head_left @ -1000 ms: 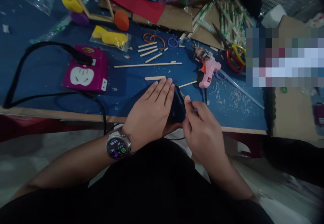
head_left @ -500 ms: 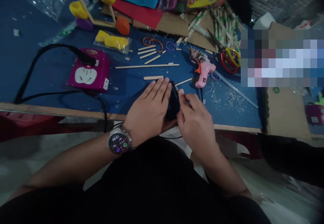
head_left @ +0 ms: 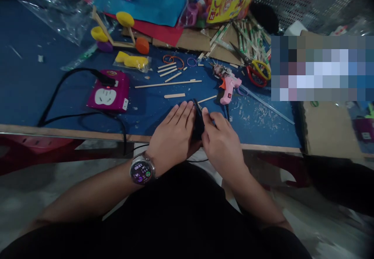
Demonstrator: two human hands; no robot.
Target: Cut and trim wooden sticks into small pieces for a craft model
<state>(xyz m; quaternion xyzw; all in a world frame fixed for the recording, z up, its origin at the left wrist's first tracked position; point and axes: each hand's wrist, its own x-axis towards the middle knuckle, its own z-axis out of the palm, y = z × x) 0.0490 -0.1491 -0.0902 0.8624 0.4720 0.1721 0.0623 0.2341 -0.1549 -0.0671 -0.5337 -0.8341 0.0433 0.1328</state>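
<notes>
My left hand (head_left: 175,130) lies flat near the table's front edge, fingers stretched out side by side, with a watch on its wrist. Its index finger is beside a dark, slim object (head_left: 198,112) that slants between my hands; its kind is unclear. Closed in a pinch, my right hand (head_left: 222,134) holds that object from the right. A thin wooden stick (head_left: 208,99) lies just beyond the fingertips. The flat craft stick (head_left: 174,95) rests a little ahead of my left fingers. What is under my palms is hidden.
A pink glue gun (head_left: 229,89) and scissors (head_left: 257,71) lie to the right. A long stick (head_left: 168,84), short cut sticks (head_left: 168,71) and rubber bands (head_left: 192,61) lie ahead. At left is a purple power socket box (head_left: 122,91) with a black cable (head_left: 55,91).
The view has shifted, so more of the table's far side shows. My left fingertips now sit apart from the flat craft stick, having drawn slightly nearer me. Both hands keep their pose.
</notes>
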